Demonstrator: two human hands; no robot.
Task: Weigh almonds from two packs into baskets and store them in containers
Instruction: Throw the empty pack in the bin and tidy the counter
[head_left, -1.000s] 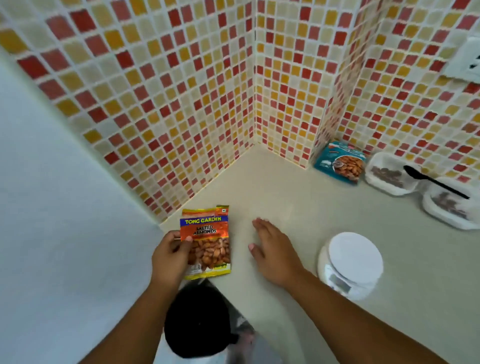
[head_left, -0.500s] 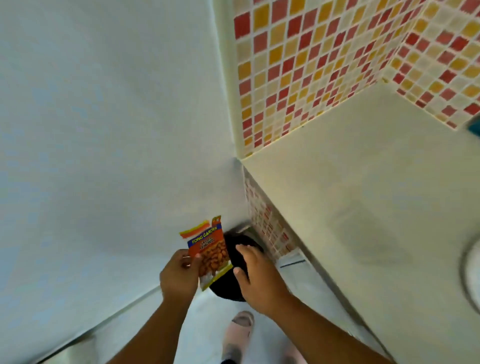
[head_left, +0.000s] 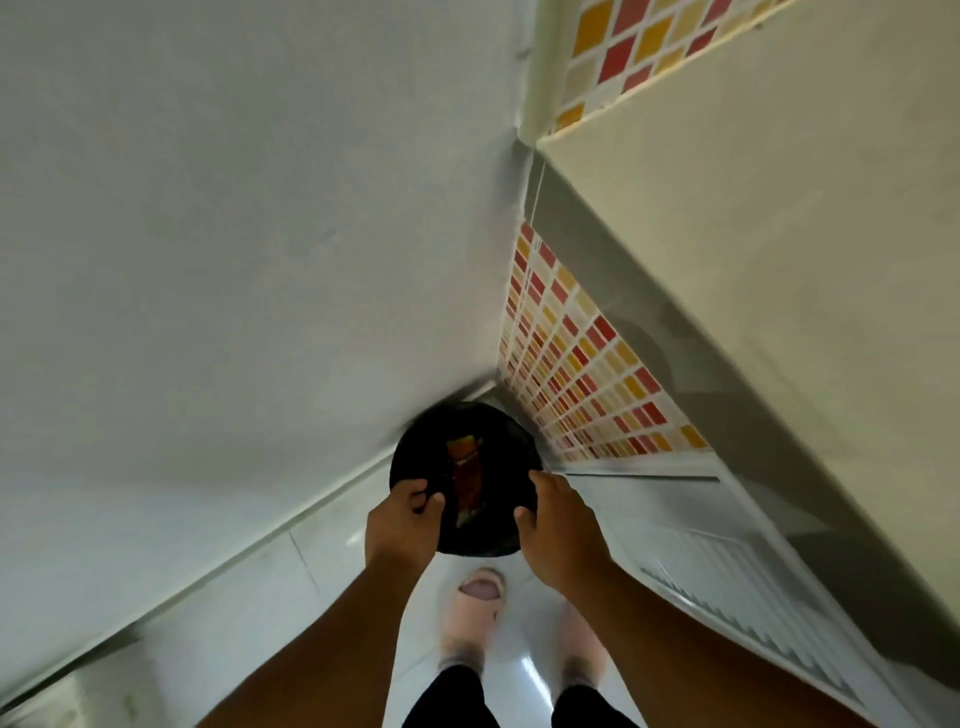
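Both hands — left hand (head_left: 400, 525) and right hand (head_left: 558, 530) — grasp the black bin's (head_left: 415, 452) rim, the almond pack (head_left: 466, 480) lying between them inside; discarding looks done — next, release and return to the worktop (head_left: 779, 208).

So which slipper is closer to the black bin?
The left slipper, its toe close by the black bin; the right slipper sits further back.

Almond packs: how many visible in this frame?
1. The orange foil almond pack lies inside the round black bin on the floor, with the left hand and right hand at the bin's near rim. A second pack may be out of view.
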